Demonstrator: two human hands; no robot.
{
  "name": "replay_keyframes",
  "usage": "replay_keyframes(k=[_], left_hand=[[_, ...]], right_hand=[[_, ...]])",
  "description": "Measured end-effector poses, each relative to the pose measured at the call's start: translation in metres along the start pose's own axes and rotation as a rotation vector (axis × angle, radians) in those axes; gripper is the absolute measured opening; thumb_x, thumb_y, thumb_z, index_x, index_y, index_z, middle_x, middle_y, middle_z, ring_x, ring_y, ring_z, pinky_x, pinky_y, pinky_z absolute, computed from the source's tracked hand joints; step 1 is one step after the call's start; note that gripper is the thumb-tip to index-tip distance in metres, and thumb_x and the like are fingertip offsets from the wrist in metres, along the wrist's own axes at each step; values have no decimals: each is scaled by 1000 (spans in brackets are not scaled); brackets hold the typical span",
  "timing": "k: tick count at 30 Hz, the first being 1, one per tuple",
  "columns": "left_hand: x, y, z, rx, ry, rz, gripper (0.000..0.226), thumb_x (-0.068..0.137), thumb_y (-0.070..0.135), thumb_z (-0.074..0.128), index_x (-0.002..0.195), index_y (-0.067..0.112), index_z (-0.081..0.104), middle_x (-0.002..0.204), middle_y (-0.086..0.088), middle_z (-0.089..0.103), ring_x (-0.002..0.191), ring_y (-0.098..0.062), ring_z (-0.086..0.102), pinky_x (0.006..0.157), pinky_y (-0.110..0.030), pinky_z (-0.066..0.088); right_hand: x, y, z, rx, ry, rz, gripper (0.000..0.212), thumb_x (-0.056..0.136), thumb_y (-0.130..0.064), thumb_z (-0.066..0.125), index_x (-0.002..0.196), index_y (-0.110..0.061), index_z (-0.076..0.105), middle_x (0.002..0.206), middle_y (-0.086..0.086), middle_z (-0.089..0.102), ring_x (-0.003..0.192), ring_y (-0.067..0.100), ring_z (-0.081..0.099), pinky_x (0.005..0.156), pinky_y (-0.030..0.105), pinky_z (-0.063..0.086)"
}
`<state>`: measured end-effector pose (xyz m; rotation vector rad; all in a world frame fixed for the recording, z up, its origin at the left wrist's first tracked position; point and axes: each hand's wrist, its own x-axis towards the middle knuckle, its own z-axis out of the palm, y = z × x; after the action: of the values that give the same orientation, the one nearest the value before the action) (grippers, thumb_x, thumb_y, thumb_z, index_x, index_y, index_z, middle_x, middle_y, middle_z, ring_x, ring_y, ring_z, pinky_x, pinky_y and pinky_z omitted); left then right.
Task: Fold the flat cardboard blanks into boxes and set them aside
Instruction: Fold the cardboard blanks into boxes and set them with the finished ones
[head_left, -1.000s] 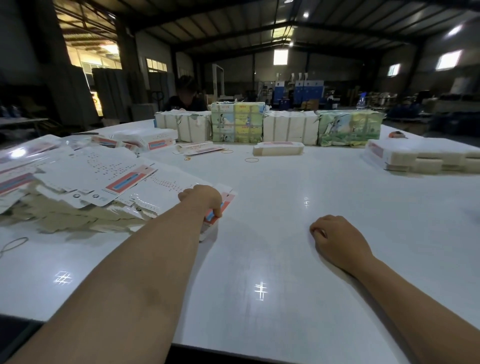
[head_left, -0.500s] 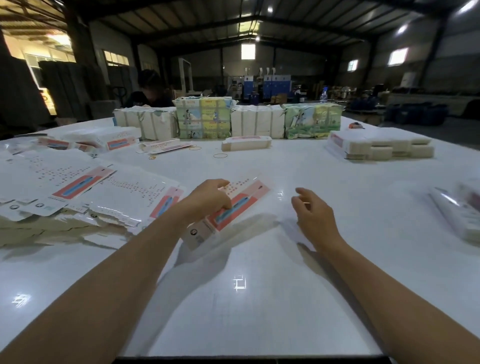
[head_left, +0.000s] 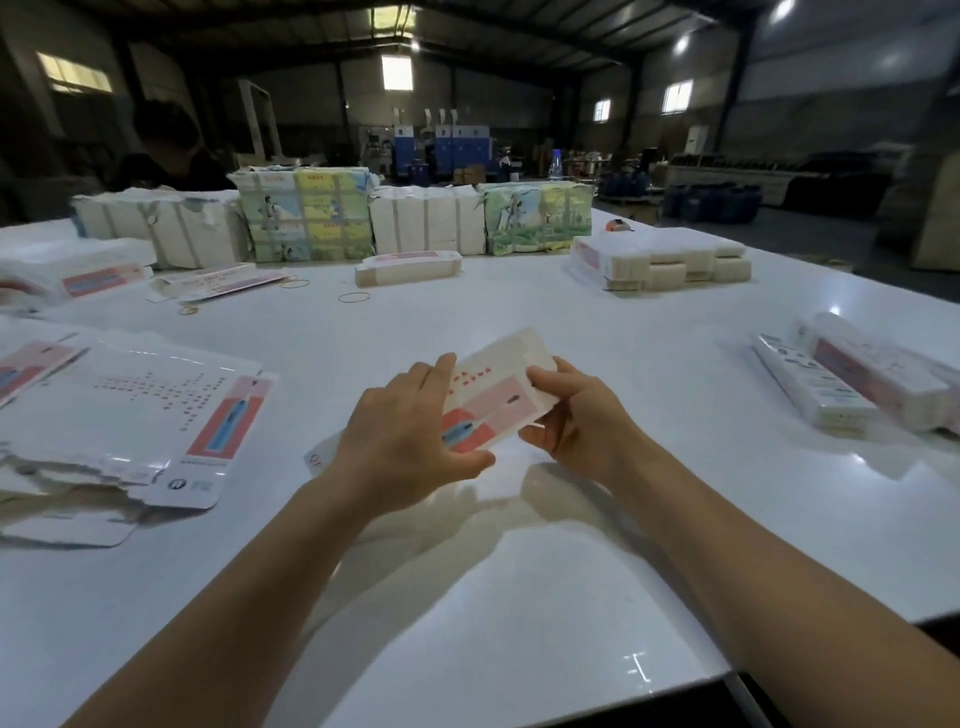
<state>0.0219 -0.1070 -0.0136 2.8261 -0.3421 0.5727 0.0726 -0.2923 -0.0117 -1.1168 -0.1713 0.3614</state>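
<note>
Nearest the camera, both of my forearms reach forward over the white table (head_left: 519, 597) and meet at its middle. A second ago my left hand (head_left: 400, 441) was pinching the corner of one blank at the edge of the loose pile while the right rested idle on the table; half a second ago the blank had been drawn clear, and now both hands carry it above the surface. I judge that the pick-up is done and the folding proper is only starting.

The cardboard blank (head_left: 491, 400) is held tilted, its pink-and-blue printed face up, between the two hands. My left hand grips its near-left end, fingers over the top and thumb at the lower edge. My right hand (head_left: 576, 415) pinches the right edge with curled fingers. Whether the panels are already opening I cannot tell.

To the left lies the pile of flat blanks (head_left: 135, 415); to the right, well apart, folded boxes (head_left: 852, 384) lie set aside.

Farther off are a single box (head_left: 408, 267), rubber bands (head_left: 354, 298), a low white stack (head_left: 660, 260), and wrapped bundles (head_left: 332, 218) along the far edge.
</note>
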Motion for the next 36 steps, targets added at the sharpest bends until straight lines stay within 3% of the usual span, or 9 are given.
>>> replay_keyframes(k=[3,7,11,15,22,25,28,31,36], left_hand=[[-2,3,-6,-87,133,77,94,63,59,62,143,22,29,120,-1,52,90,-12,49,80,-25,44],[-10,-4,-10,-18,145,194,86,65,54,63,139,18,39,117,-2,57,83,-10,44,85,-25,35],[-14,-5,-11,60,87,229,84,68,54,60,140,16,38,121,-3,56,90,-12,46,90,-28,37],[-14,-4,-14,112,10,177,80,74,55,65,140,20,35,125,2,52,88,-12,52,74,-19,46],[-10,7,-16,-22,46,56,74,81,46,67,142,25,32,126,2,52,101,-21,59,79,-38,56],[-6,5,-18,-112,44,-34,63,84,44,65,137,24,36,130,1,55,101,-20,60,81,-38,55],[-5,-1,-21,-134,21,-108,51,86,46,61,128,21,44,124,-1,57,98,-23,59,80,-43,54],[-5,-5,-21,-212,14,-157,47,86,46,61,122,19,47,122,-3,58,95,-25,61,79,-44,55],[-7,-3,-14,-315,-18,-152,51,86,48,61,127,27,40,131,0,53,94,-20,63,75,-35,59]], right_hand=[[-4,-3,0,204,-172,49,34,75,-13,61,109,-11,62,90,13,71,78,22,70,58,25,57],[-4,-6,-5,-115,-297,30,45,73,-6,64,117,-6,57,97,20,69,78,26,69,49,25,55],[-5,-2,-5,-402,-247,-32,27,73,-11,68,99,-7,70,84,17,70,56,18,61,40,22,45],[-2,4,-3,-581,-121,-101,24,65,-9,63,88,-6,70,65,12,64,42,17,52,37,21,39],[-1,-3,-4,-441,-66,-35,28,68,-8,55,90,-7,73,57,6,55,42,15,45,38,21,37],[1,-3,0,-193,163,-152,22,90,-17,55,107,-3,57,67,8,61,47,18,56,40,25,44],[-5,2,2,-421,397,-551,8,92,-13,57,98,-18,55,84,5,59,66,15,62,51,27,52],[-9,15,9,-789,368,-754,14,87,-9,65,99,-17,62,91,-7,54,81,11,58,63,13,48],[-9,24,21,-954,318,-726,29,92,-11,61,120,-14,65,112,-7,47,109,11,39,89,5,37]])
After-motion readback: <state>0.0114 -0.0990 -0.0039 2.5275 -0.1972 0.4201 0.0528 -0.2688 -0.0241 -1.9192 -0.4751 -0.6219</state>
